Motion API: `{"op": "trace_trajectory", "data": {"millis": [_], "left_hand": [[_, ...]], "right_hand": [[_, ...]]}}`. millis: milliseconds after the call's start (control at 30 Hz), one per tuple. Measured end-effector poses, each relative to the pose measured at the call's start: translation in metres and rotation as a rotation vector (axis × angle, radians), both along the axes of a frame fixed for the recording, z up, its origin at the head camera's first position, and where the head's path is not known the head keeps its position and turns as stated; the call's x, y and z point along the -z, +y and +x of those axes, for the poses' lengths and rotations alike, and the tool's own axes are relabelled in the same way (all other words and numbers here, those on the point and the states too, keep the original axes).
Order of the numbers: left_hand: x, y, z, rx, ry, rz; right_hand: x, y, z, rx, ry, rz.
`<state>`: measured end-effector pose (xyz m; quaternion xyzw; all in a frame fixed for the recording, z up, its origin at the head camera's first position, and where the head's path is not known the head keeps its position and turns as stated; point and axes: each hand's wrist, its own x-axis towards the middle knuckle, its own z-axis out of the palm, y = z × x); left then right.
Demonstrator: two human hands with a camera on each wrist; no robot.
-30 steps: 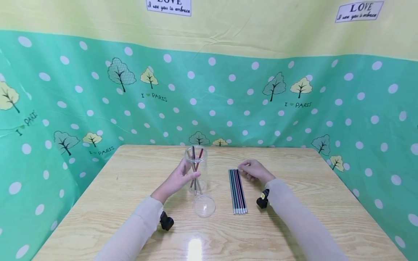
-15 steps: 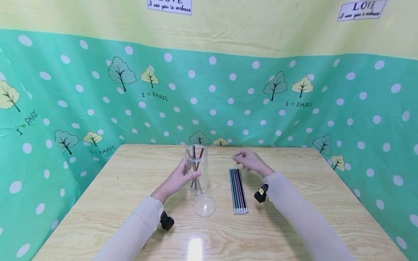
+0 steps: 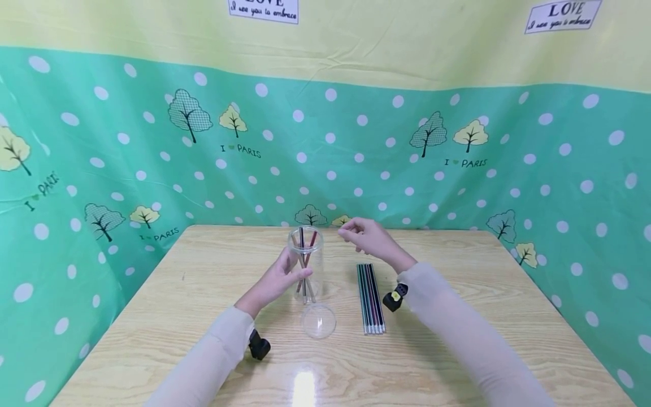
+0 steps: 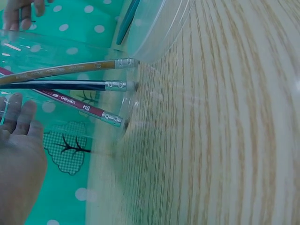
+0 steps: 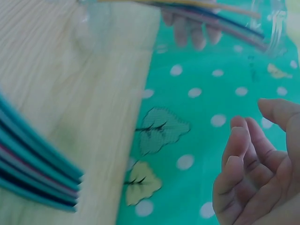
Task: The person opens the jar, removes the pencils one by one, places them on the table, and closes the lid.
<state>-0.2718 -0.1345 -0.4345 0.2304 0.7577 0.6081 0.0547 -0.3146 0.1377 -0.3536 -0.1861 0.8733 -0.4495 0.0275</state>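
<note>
My left hand (image 3: 277, 278) grips a clear, open-topped jar (image 3: 317, 276) standing upright on the table. Inside the jar lean a gold-brown pencil (image 4: 70, 70), a dark blue pencil (image 4: 65, 85) and a red pencil (image 4: 75, 101), eraser ends down. To the right lies a row of several dark and teal pencils (image 3: 371, 298), side by side, erasers toward me. My right hand (image 3: 373, 240) hovers beyond this row, right of the jar's mouth. In the right wrist view its fingers bend loosely, with a gap to the thumb and nothing visible between them.
A clear round lid (image 3: 319, 321) lies flat on the wooden table (image 3: 213, 294), just in front of the jar. Behind the table's far edge hangs a green and yellow printed curtain (image 3: 254, 192). Both wrists carry small black cameras.
My right hand has lifted from beside the far ends of the pencil row and moved left and away from me, toward the jar's mouth. The left hand and jar stay in place.
</note>
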Motion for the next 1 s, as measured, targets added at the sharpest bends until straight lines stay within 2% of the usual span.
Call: {"op": "trace_trajectory", "data": {"millis": [233,500,800,1000], "left_hand": [[-0.002,0.001,0.001,0.013,0.01,0.01],[-0.003,-0.001,0.002,0.009,-0.015,-0.005],[-0.004,-0.002,0.001,0.032,-0.011,0.004],[-0.003,-0.001,0.001,0.048,0.0,0.013]], "right_hand": [[-0.015,-0.019,0.005,-0.028,0.058,0.0],[-0.025,-0.039,0.009,-0.057,0.062,0.001],[-0.035,-0.058,0.006,-0.025,0.134,0.157],[-0.038,-0.064,0.004,-0.008,0.133,0.214]]}}
